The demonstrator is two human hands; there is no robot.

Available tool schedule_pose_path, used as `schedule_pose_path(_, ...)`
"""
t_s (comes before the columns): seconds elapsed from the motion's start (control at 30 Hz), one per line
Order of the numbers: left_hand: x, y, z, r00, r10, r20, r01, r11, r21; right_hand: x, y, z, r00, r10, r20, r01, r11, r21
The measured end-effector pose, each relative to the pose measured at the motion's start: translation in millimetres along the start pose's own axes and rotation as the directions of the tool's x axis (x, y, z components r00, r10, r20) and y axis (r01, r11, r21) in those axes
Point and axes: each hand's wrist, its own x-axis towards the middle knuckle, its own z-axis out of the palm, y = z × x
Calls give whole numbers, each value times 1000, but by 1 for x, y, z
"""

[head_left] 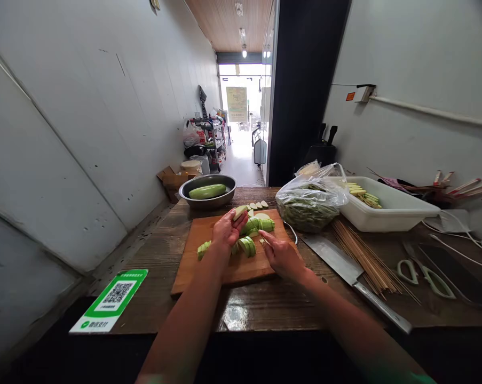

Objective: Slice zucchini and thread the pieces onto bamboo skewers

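My left hand (pixel 227 229) is turned palm up over the wooden cutting board (pixel 206 269), its fingers curled round a pale green zucchini slice (pixel 239 212). My right hand (pixel 279 255) is at the board's right side, thumb and forefinger close together beside the cut zucchini (pixel 261 225). A small pale bit shows at those fingertips, too small to make out. Between and beneath my hands, more zucchini slices (pixel 246 246) lean against each other. Another cut row (pixel 203 249) lies left of my left wrist, and several pieces line the board's far edge.
A metal bowl (pixel 184 198) with a whole zucchini (pixel 207 192) stands behind the board. To the right are a plastic bag of greens (pixel 310 205), a white tub (pixel 396 216), a cleaver (pixel 337 258), wooden skewers (pixel 364 256), scissors (pixel 431 277) and a phone (pixel 460 274). A QR-code sign (pixel 115 298) lies left.
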Motion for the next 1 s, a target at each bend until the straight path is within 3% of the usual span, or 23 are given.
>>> schedule_pose_path(0.13,-1,0,1,1000,17,-20,-18,1000,-9,-1,-2,-3,999,-20,40,19,999,35)
schedule_pose_path(0.77,3,-2,-4,996,84,23,-86,993,78,-1,-7,-10,1000,0,9,-1,990,142)
schedule_pose_path(1.0,3,-1,-3,998,55,2,-55,996,68,-2,-7,-10,1000,-21,-2,21,984,175)
